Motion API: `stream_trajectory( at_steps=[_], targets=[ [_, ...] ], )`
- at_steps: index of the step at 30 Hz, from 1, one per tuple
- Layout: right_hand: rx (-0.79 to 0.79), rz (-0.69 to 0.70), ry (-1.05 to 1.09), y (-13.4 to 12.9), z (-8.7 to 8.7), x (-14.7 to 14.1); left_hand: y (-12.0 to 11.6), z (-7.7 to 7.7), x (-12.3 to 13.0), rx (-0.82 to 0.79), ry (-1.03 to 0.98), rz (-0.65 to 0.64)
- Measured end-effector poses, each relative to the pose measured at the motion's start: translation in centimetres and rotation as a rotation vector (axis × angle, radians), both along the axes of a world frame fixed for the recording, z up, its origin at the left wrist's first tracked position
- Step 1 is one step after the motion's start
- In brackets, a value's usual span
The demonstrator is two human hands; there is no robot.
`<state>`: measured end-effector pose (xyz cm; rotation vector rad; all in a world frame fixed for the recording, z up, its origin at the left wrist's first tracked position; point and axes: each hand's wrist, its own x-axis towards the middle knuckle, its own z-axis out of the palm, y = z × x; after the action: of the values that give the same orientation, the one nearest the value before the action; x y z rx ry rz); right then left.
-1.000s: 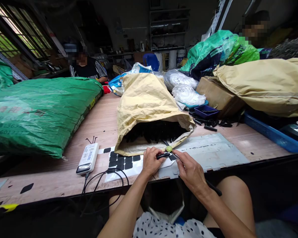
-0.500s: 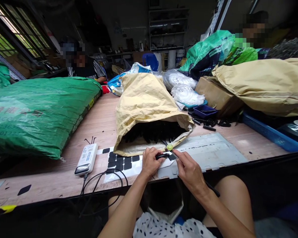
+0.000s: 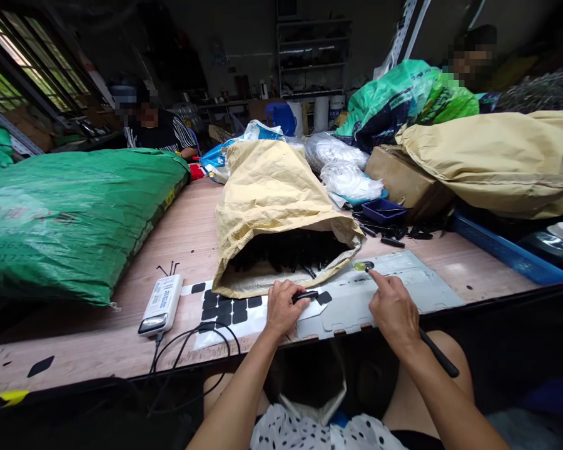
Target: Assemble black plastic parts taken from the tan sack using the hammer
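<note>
Black and slim, a small part (image 3: pixel 306 297) is pinched between the thumb and fingers of the left hand (image 3: pixel 283 307), just above the table's (image 3: pixel 187 212) near edge and in front of the open mouth of a tan sack (image 3: pixel 276 203) filled with dark pieces. The right hand (image 3: pixel 396 312) has its fingers closed around a black-handled tool (image 3: pixel 440 355), whose handle sticks out past the wrist; a yellow-green piece (image 3: pixel 360 266) shows by the index fingertip, over a grey sheet (image 3: pixel 403 281) lying along the near edge. Left of the left hand, a white sheet (image 3: pixel 258 319) with black rounded squares reaches partly under the sack, and beside it a white power bank (image 3: pixel 162 304) has a cable plugged in. Loose black parts (image 3: pixel 393 242) lie beyond the grey sheet, near a purple tray (image 3: pixel 383 211). A green sack (image 3: pixel 75 219) covers the table's left side.
</note>
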<state>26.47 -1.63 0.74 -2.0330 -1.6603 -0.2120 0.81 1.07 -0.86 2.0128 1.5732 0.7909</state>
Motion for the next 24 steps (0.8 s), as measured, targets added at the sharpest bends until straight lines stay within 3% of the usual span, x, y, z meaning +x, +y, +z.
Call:
stream_trajectory(
  at_steps=[5, 10, 12, 14, 17, 24],
  targets=[
    [-0.039, 0.014, -0.184, 1.5, -2.5, 1.0, 0.0, 0.2, -0.3, 0.0, -0.012, -0.034],
    [0.022, 0.015, -0.199, 1.1, -1.3, -1.2, 0.0, 0.3, -0.3, 0.001, 0.007, -0.037],
    [0.026, 0.144, -0.138, 0.9, -0.3, -2.7, 0.0, 0.1, -0.3, 0.011, 0.022, -0.039],
    [-0.029, 0.409, -0.062, 0.7, 0.4, -4.2, -0.1, 0.0, -0.3, 0.017, 0.04, -0.046],
    [-0.103, 0.663, 0.005, 0.8, 0.3, -6.0, -0.1, -0.1, -0.4, 0.026, 0.058, -0.062],
    [-0.059, 0.693, 0.062, 1.7, -1.0, -7.6, 0.2, -0.5, -0.5, 0.026, 0.049, -0.06]
  ],
)
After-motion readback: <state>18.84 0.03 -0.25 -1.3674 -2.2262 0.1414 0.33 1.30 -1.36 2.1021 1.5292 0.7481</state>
